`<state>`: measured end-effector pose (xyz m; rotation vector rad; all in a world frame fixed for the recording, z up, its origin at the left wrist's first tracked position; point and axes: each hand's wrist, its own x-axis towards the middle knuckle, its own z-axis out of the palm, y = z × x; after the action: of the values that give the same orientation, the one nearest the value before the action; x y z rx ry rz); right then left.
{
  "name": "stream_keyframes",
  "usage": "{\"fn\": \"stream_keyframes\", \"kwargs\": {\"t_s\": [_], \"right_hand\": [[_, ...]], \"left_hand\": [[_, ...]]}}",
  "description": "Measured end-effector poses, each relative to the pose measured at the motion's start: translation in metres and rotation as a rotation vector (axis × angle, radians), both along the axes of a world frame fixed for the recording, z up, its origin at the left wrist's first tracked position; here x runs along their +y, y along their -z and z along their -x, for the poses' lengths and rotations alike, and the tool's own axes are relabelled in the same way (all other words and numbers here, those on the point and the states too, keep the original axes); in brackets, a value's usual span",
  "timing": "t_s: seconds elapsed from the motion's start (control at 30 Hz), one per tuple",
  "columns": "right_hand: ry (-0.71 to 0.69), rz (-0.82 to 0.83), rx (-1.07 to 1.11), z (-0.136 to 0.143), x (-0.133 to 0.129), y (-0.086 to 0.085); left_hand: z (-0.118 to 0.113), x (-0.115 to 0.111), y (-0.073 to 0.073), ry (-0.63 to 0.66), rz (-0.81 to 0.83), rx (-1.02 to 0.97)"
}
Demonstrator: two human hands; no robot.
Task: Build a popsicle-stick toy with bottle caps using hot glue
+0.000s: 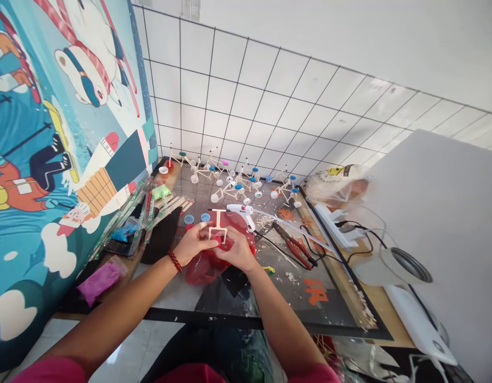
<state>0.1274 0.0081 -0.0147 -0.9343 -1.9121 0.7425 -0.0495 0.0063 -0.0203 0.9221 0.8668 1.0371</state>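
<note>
Over the middle of the table, both hands hold a small frame of pale wooden sticks (pixel 218 218), shaped like a fork with a dark crossbar on top. Between its two prongs sits a red bottle cap (pixel 219 241). My left hand (pixel 193 243), with a beaded bracelet on the wrist, grips the frame from the left. On the other side, the fingers of my right hand (pixel 238 250) close on the frame near the cap. Just behind lies a white glue gun (pixel 240 209). Two blue bottle caps (pixel 205 217) rest beside my left hand. Red plastic (pixel 202 268) spreads beneath the hands.
Several stick models with bottle-cap wheels (pixel 238 187) stand along the back by the wire grid (pixel 238 85). Pliers (pixel 296 247) and cables lie right, with a power strip (pixel 337 226) and lamp (pixel 393 266) beyond. Sticks (pixel 170 210) and a purple packet (pixel 102 280) lie left.
</note>
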Motion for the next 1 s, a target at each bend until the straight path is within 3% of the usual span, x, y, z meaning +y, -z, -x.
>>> {"fn": "stream_keyframes", "kwargs": {"t_s": [0.3, 0.6, 1.0], "right_hand": [[0.004, 0.003, -0.011, -0.003, -0.001, -0.006], [-0.004, 0.016, 0.027, -0.006, -0.002, -0.008], [-0.040, -0.022, 0.029, -0.011, 0.001, -0.006]], "left_hand": [[0.001, 0.000, -0.003, 0.018, 0.010, -0.051], [0.004, 0.000, -0.008, 0.061, -0.031, 0.090], [0.005, -0.001, -0.010, 0.045, -0.104, 0.018]]}}
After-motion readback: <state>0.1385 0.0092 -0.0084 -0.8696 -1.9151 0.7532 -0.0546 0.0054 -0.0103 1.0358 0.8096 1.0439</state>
